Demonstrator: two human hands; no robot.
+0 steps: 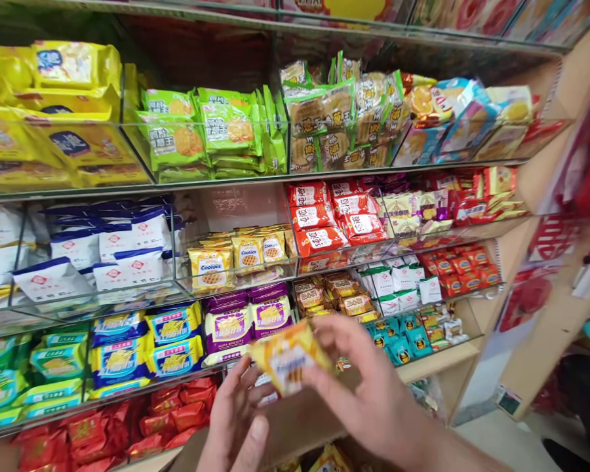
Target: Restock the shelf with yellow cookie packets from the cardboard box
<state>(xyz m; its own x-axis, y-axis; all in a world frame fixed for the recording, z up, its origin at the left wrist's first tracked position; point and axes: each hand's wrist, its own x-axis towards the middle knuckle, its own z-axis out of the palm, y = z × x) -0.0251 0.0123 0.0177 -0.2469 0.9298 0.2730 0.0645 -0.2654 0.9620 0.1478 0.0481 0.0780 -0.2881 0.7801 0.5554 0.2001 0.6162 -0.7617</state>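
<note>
My right hand [364, 387] grips a small yellow cookie packet [288, 360] between thumb and fingers. The packet is tilted and a little blurred, with "Cookies"-like lettering and a waffle biscuit printed on it. At its left end is my left hand [240, 413], thumb and fingers apart and slightly curled. Whether the left fingertips touch the wrapper I cannot tell. Similar yellow cookie packets [211, 267] stand in a glass-fronted shelf compartment beyond my hands. More yellow packets [330, 459] show low down beneath my hands, partly cut off by the frame.
Glass dividers split the shelves into compartments. White-and-blue packets [130, 252] lie left of the cookies, red packets [319, 216] to the right. Purple soda biscuits [229, 328] sit just below. Green packets [231, 124] fill the shelf above. A wooden side panel [526, 262] bounds the right.
</note>
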